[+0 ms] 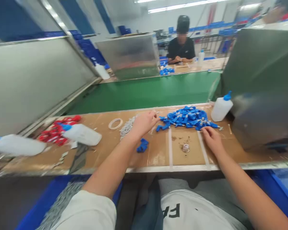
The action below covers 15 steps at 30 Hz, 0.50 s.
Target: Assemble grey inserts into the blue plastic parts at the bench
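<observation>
My left hand is over the bench between a pile of grey pieces and a heap of small blue plastic pieces. Its fingers are curled together, and what they hold, if anything, is hidden. My right hand touches the near right edge of the blue heap with fingertips pressed together; I cannot make out what is between them. On a brown board between two pale strips lies a small round metallic item with tiny bits around it. A few blue pieces lie apart, near my left forearm.
A white bottle with a blue cap stands right; another bottle lies left beside red pieces. A tape roll is near the grey pile. Beyond runs a green belt, with a person seated across.
</observation>
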Available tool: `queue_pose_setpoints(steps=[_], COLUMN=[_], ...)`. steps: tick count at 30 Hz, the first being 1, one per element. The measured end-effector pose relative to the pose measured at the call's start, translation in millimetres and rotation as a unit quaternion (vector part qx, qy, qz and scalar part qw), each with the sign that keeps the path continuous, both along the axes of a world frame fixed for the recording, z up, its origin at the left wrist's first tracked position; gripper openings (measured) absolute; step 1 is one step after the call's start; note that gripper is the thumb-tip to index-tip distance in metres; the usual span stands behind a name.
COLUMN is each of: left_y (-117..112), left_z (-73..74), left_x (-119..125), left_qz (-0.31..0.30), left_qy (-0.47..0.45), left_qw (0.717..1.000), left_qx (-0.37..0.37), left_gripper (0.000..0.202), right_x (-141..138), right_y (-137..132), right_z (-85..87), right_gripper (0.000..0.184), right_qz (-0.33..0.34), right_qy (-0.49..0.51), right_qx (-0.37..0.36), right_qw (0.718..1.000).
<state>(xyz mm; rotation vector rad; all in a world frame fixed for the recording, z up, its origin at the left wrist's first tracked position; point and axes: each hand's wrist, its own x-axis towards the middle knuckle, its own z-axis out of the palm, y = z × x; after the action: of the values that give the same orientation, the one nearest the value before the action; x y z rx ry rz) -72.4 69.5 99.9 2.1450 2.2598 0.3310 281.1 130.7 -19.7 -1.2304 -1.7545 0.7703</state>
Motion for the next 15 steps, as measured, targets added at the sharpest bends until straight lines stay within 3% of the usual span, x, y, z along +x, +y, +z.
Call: queue_pose_setpoints(steps=[3, 6, 9, 11, 13, 14, 15], left_y=[-51.4, -95.4, -117.8, -124.0, -129.2, -132.9, -137.7], left_z=[-8.5, -46.9, -86.4, -100.6, -102.4, -99.4, -94.4], left_x=[-11.3, -5.7, 3.3, 6.1, 6.7, 6.7, 6.6], left_qz=[0.049, 0.056, 0.038, 0.021, 0.025, 0.055, 0.099], left_qy=[0.057, 0.096, 0.074, -0.017, -0.188, -0.3, -0.423], left_qw=[0.993, 0.99, 0.996, 0.999, 0.978, 0.946, 0.89], left_qx=[-0.092, -0.089, -0.02, 0.03, 0.082, 0.112, 0.141], left_gripper=[0.05, 0.053, 0.036, 0.035, 0.035, 0.036, 0.038], right_x=[1.9, 1.5, -12.4, -38.5, -80.0, -104.9, -131.1], right_y=[6.3, 3.1, -5.4, -11.4, -18.6, -23.3, -29.0], right_z=[-5.9, -1.6, 20.4, 43.4, 66.4, 75.7, 82.7], right_gripper=[0.042, 0.043, 0.039, 0.036, 0.03, 0.027, 0.023], right_qz=[0.0, -0.005, 0.011, 0.076, 0.181, 0.233, 0.285], right_qy=[0.004, 0.001, -0.016, -0.056, -0.131, -0.171, -0.212], right_qx=[-0.015, 0.013, 0.086, 0.123, 0.138, 0.141, 0.141], right_qw=[1.0, 1.0, 0.996, 0.988, 0.965, 0.947, 0.924])
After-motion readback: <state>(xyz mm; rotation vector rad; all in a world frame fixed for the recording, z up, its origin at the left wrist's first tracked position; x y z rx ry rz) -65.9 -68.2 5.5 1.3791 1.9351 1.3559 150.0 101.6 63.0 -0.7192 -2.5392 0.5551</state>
